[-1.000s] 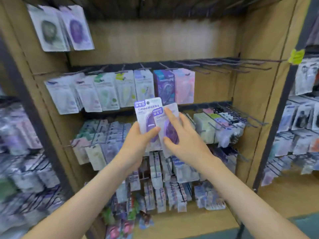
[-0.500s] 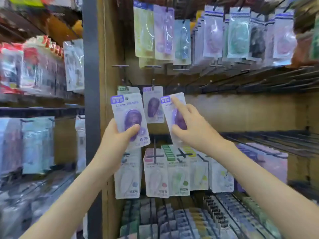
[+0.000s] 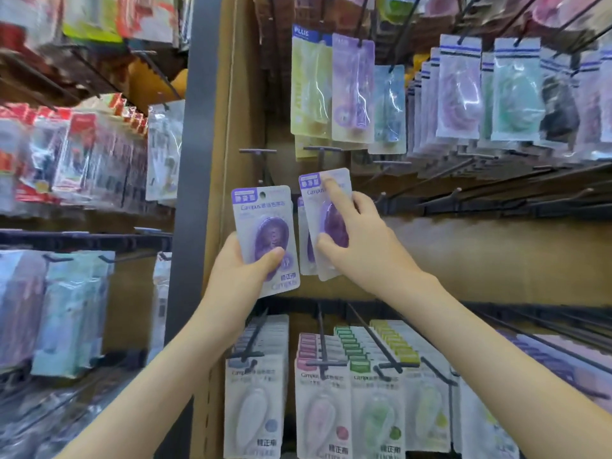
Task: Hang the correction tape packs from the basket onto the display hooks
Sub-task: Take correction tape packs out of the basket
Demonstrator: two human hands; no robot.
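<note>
Two purple packs held up at the middle hook row, one in each hand.

The right hand grasps a pack, forefinger pressed near its top, in front of a hung pack; a bare hook sits just above it. Left of that pack, the left hand clenches a second pack, close to the grey post. Right of the pack the row's hooks are empty; green packs hang below. Since half a second ago the right-hand pack has moved up and now covers most of the hung one.
</note>
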